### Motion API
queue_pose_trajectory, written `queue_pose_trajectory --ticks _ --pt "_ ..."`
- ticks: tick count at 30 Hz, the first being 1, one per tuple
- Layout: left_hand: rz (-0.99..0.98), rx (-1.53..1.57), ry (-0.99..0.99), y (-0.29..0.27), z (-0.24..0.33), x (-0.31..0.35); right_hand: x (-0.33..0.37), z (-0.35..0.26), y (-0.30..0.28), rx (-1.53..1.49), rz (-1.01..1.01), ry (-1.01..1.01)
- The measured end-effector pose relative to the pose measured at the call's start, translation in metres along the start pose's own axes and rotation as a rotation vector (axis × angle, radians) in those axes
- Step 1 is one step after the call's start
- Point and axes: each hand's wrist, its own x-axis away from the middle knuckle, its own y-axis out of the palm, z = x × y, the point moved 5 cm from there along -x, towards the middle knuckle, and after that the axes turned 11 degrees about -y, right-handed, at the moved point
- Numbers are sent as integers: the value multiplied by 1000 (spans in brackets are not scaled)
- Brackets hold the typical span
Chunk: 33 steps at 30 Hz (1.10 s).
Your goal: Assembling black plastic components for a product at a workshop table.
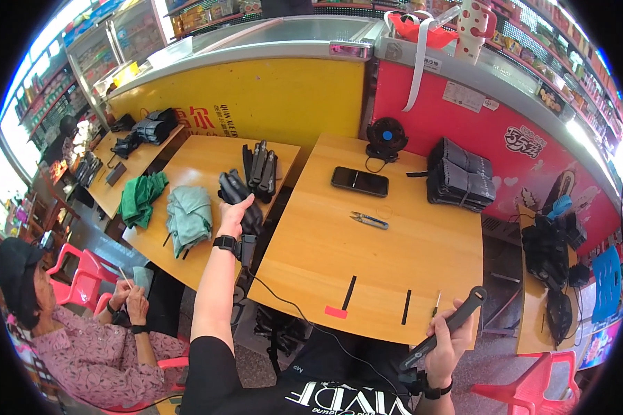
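My left hand (234,216) reaches out over the left table, its fingers closed around a bundle of black strap-like pieces (237,188). Beyond it lies another group of long black pieces (261,167). Close to my body at the right, my right hand (444,346) grips a long black strap-like bar (457,319) with a rounded end, tilted up to the right. A thin pointed tool (436,304) shows just beside the right hand. On the near part of the table are two black strips (406,307) and a small red piece (336,312).
On my table (304,235) are blue-handled thread snips (370,220), a phone (360,181), a small black fan (386,138) and tied black stacks (464,176). Green cloths (189,220) lie on the left table. A seated person (97,346) works at left; a pink chair (533,387) stands right.
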Motion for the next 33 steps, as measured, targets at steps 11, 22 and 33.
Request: queue_pose_trajectory --ticks 11,22,33 --pt "108 -178 239 11 24 73 9 10 -1 75 -75 174" --pt "-978 -299 61 78 -56 385 42 -15 56 746 -856 -763" --pt "-1280 286 -632 95 -135 426 91 -18 26 876 -931 -1063"
